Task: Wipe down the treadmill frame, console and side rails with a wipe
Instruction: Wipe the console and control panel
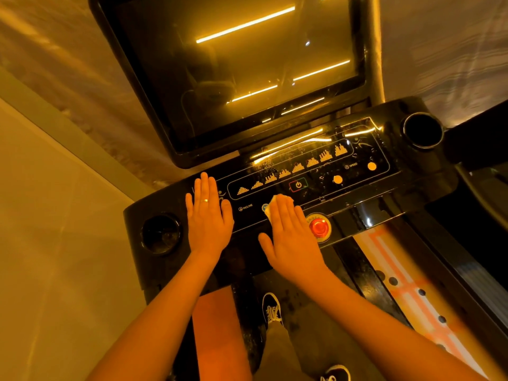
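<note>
1. Two hands are showing. The left hand (208, 215) is lying flat on the console (365, 200), fingers straight and together, holding nothing. One ring (205, 200) is sitting on a finger of it.
2. The right hand (291, 237) is pressing one wipe (270, 209) against the console with straight fingers, not curled round it. The wipe is lying just left of the red button (319, 227).
3. Two cup holders are flanking the panel, one at the left end (160, 233) and one at the right (423, 130).
4. Eight bar-graph icons (284, 173) are running in a row, with one power symbol (298, 185) below them and two orange dots (337, 179) to the right of it.
5. One dark screen (233, 78) is reflecting strip lights, and its top edge is being cut off by the frame.
6. Most of the wipe is hiding under the fingers. A blue button (264, 207) is showing only partly at its edge.
7. Two shoes (272, 309) are showing below the console, the nearer one cut off at the bottom edge.
8. The labels "INCLINE" (246, 207) and "SPEED" (351, 165) are reading clearly. The lettering round the red button is too small to read in full.
</note>
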Tool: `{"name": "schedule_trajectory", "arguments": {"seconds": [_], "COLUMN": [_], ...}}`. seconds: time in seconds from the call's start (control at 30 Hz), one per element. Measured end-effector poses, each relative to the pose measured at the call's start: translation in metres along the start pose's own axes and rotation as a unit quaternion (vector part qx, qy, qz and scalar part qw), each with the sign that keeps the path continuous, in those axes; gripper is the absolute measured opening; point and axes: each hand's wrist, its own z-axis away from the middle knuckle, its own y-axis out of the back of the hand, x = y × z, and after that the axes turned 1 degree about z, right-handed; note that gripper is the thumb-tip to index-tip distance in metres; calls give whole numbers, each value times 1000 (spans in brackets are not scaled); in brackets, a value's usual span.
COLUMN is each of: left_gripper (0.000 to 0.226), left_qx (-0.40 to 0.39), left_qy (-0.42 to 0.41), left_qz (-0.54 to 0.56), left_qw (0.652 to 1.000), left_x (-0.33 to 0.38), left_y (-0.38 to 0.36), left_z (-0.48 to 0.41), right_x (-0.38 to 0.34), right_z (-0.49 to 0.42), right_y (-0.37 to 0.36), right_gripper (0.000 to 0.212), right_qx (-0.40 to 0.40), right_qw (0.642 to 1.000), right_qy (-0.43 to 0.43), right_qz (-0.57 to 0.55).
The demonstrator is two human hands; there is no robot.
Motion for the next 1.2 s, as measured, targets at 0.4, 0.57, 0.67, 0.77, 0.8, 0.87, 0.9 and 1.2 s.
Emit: {"name": "schedule_trajectory", "arguments": {"seconds": [0.4, 0.57, 0.67, 0.77, 0.8, 0.87, 0.9, 1.2], "left_gripper": [57, 57, 57, 56, 56, 56, 56, 56], "left_qx": [-5, -5, 0, 0, -1, 0, 1, 7], "left_qy": [-86, -58, -61, -57, -55, -56, -56, -57], "left_qz": [18, 10, 16, 26, 28, 29, 29, 23], "left_qw": [996, 998, 998, 998, 998, 998, 998, 998], "left_x": [26, 29, 28, 29, 29, 29, 28, 28], "left_y": [1, -10, -10, -10, -10, -10, -10, -11], "left_z": [-13, -13, -12, -12, -12, -12, -12, -11], "right_x": [8, 1, -1, -5, -6, -7, -7, 22], "right_z": [24, -13, -54, -97, -109, -124, -126, -15], "right_y": [-1, 7, 16, 27, 30, 33, 34, 15], "right_gripper": [75, 73, 73, 69, 68, 69, 69, 76], "right_qx": [-14, -8, 7, 22, 20, 17, 19, -29], "right_qw": [1000, 1000, 1000, 999, 999, 999, 999, 999], "right_qy": [18, 13, 20, 15, 12, 4, 6, 39], "right_qz": [17, 9, 17, 22, 23, 29, 30, 23]}}
